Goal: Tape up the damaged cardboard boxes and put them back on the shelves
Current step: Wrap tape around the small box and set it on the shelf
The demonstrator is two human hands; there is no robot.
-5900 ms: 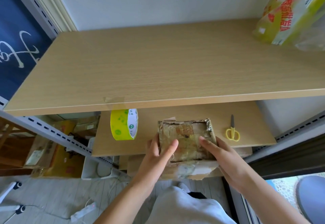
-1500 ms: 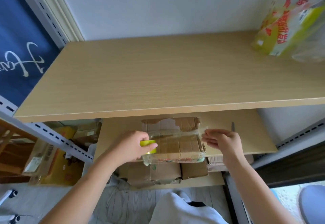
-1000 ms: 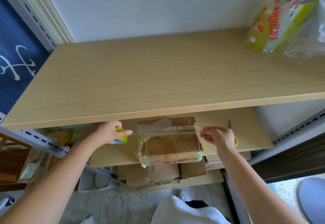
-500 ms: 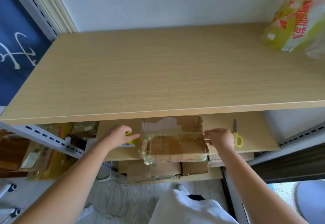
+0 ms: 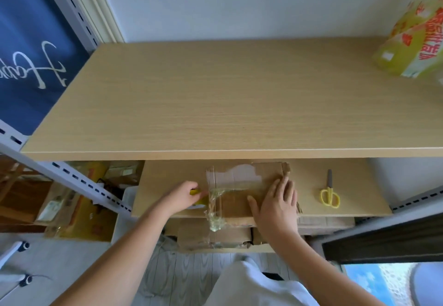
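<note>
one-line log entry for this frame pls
left hand: grips yellow tape roll | right hand: presses torn brown cardboard box | yellow scissors: idle

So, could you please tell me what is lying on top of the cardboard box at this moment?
A strip of clear tape runs across the cardboard box, and the right hand lies flat on it. Whatever is beneath that palm is covered.

A torn cardboard box [image 5: 242,193] lies on the middle shelf [image 5: 347,209]; the right hand [image 5: 275,206] presses flat on its top; the left hand [image 5: 181,197] grips a yellow tape roll [image 5: 199,199] at its left edge, clear tape [image 5: 230,188] stretched across; yellow scissors [image 5: 330,193] lie well right.
</note>
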